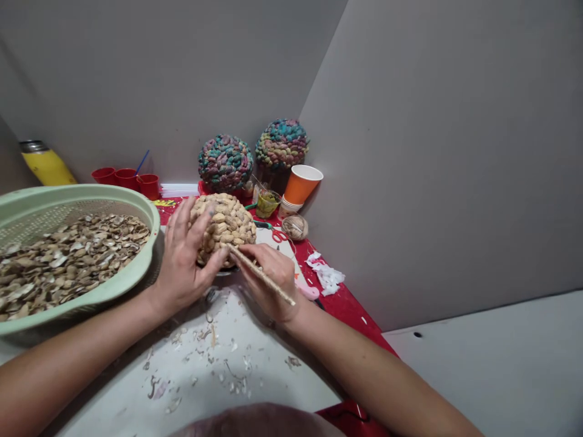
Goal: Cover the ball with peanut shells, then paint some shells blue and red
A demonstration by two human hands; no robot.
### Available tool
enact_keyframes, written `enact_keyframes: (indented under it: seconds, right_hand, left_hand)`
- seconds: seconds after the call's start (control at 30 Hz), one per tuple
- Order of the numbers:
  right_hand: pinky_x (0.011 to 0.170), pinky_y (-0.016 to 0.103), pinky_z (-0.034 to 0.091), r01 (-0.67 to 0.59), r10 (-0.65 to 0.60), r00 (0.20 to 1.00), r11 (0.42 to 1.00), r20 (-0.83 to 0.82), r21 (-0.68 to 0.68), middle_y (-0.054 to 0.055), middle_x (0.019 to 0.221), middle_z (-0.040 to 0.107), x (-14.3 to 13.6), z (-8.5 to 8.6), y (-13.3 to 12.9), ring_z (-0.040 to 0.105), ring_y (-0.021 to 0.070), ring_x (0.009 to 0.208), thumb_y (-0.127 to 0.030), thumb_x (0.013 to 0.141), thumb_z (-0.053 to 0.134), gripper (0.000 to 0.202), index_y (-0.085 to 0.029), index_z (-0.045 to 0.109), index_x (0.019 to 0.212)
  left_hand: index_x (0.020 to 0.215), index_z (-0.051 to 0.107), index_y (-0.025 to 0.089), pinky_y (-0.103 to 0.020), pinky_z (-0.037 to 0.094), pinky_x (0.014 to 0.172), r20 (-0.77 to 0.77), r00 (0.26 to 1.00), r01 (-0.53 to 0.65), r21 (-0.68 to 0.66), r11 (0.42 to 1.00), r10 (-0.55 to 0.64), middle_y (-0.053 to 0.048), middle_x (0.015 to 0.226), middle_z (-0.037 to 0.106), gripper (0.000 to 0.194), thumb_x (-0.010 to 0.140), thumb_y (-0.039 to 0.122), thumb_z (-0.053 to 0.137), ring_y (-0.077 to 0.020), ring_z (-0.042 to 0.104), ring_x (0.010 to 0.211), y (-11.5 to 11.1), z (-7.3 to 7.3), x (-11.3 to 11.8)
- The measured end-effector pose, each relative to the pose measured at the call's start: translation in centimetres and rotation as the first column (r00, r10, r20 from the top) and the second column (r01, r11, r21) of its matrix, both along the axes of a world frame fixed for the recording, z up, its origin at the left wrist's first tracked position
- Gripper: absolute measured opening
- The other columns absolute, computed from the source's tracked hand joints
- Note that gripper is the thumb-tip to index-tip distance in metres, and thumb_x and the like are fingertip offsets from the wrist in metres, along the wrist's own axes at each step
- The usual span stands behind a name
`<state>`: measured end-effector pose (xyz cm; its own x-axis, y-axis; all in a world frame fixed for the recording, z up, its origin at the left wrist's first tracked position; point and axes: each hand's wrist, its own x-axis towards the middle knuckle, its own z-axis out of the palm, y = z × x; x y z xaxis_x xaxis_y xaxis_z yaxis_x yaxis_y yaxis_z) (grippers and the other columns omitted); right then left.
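Observation:
A ball covered in pale, unpainted peanut shells (228,221) sits at the middle of the white work surface. My left hand (186,255) rests against its left side, fingers spread over the shells and thumb reaching toward the lower front. In my right hand (268,276) is a thin, light brown stick (264,277), held slantwise with its upper end at the lower front of the ball. The fingertips of my right hand are partly hidden behind the stick. Two balls covered in painted shells (225,162) (282,144) stand behind.
A green basket (152,243) of loose shells fills the left. Red cups (149,186), a yellow bottle (48,165) and stacked paper cups (300,185) stand along the back. Twine (295,227), red-handled scissors (279,235) and crumpled tissue (327,274) lie at right. Scraps litter the front.

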<state>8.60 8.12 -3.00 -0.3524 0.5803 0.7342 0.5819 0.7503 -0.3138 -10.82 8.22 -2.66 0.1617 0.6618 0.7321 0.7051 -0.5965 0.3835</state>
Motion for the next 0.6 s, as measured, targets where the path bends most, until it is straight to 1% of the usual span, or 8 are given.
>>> enact_keyframes:
  seconds: [0.07,0.13,0.17,0.23,0.33,0.43,0.53,0.6]
  right_hand:
    - [0.075,0.035,0.054,-0.018,0.018,1.000,1.000,-0.010,-0.023,0.009,0.090,0.076,0.0,0.0,0.0,0.070,0.0230,0.081,-0.028,0.100,0.053,0.019,-0.020,0.069,0.103]
    - [0.075,0.035,0.054,-0.032,0.032,0.999,0.999,-0.012,0.016,0.010,0.090,0.075,0.0,-0.2,0.1,0.069,0.0234,0.081,-0.028,0.100,0.050,0.020,-0.019,0.067,0.104]
    - [0.075,0.035,0.054,-0.035,0.036,0.999,0.998,-0.009,0.045,0.011,0.091,0.075,0.1,-0.3,0.1,0.069,0.0237,0.082,-0.028,0.100,0.048,0.021,-0.019,0.066,0.106]
    - [0.076,0.036,0.054,-0.042,0.042,0.999,0.994,-0.007,0.098,0.012,0.093,0.074,0.1,-0.5,0.2,0.068,0.0246,0.084,-0.029,0.100,0.045,0.025,-0.018,0.064,0.110]
    - [0.075,0.036,0.053,-0.043,0.045,0.999,0.988,-0.011,0.145,0.013,0.093,0.073,-0.1,-0.7,0.4,0.067,0.0252,0.083,-0.033,0.100,0.044,0.028,-0.016,0.063,0.111]
    - [0.070,0.033,0.051,0.014,-0.008,1.000,0.978,-0.029,0.208,0.011,0.084,0.073,-0.7,-0.4,0.7,0.066,0.0231,0.076,-0.029,0.101,0.045,0.024,-0.016,0.064,0.102]
    - [0.068,0.032,0.050,0.075,-0.064,0.997,0.964,-0.050,0.254,0.009,0.080,0.072,-1.4,0.1,1.0,0.066,0.0217,0.073,-0.028,0.102,0.047,0.022,-0.015,0.065,0.096]
    - [0.068,0.032,0.050,0.093,-0.085,0.995,0.965,-0.046,0.246,0.009,0.080,0.071,-1.6,0.4,1.1,0.065,0.0212,0.073,-0.030,0.103,0.048,0.023,-0.016,0.065,0.095]
  left_hand:
    - [0.140,0.052,0.033,-0.056,0.030,0.117,-0.067,0.996,0.061,0.124,0.990,-0.053,-0.008,0.151,0.047,0.056,0.086,0.039,0.066,-0.0351,0.042,0.139,-0.5,-0.2,-0.3]
    - [0.127,0.064,0.035,-0.052,0.040,0.109,-0.142,0.985,0.122,0.149,0.981,-0.101,-0.007,0.132,0.063,0.042,0.085,0.036,0.068,-0.0315,0.057,0.121,-0.8,-0.4,-0.3]
    - [0.121,0.068,0.035,-0.050,0.045,0.103,-0.170,0.978,0.142,0.144,0.979,-0.117,-0.006,0.122,0.068,0.035,0.086,0.035,0.067,-0.0293,0.062,0.112,-0.9,-0.4,-0.2]
    - [0.113,0.072,0.032,-0.044,0.050,0.091,-0.213,0.968,0.166,0.144,0.976,-0.133,-0.007,0.111,0.072,0.026,0.089,0.032,0.064,-0.0261,0.065,0.100,-0.8,-0.2,0.2]
    - [0.105,0.074,0.026,-0.038,0.052,0.076,-0.251,0.959,0.191,0.226,0.955,-0.132,-0.008,0.101,0.074,0.018,0.092,0.028,0.061,-0.0238,0.066,0.089,-0.5,0.5,1.0]
    - [0.102,0.071,0.022,-0.036,0.052,0.075,-0.195,0.968,0.209,0.278,0.938,-0.157,-0.009,0.096,0.074,0.014,0.092,0.023,0.061,-0.0220,0.067,0.085,-0.2,1.4,1.4]
    - [0.100,0.069,0.022,-0.035,0.054,0.080,-0.039,0.977,0.215,0.248,0.945,-0.212,-0.006,0.096,0.074,0.011,0.091,0.019,0.062,-0.0201,0.068,0.089,0.1,2.2,1.4]
    - [0.097,0.069,0.023,-0.034,0.055,0.079,0.076,0.970,0.212,0.206,0.955,-0.232,-0.004,0.094,0.073,0.010,0.089,0.019,0.065,-0.0193,0.068,0.089,0.3,2.7,1.3]
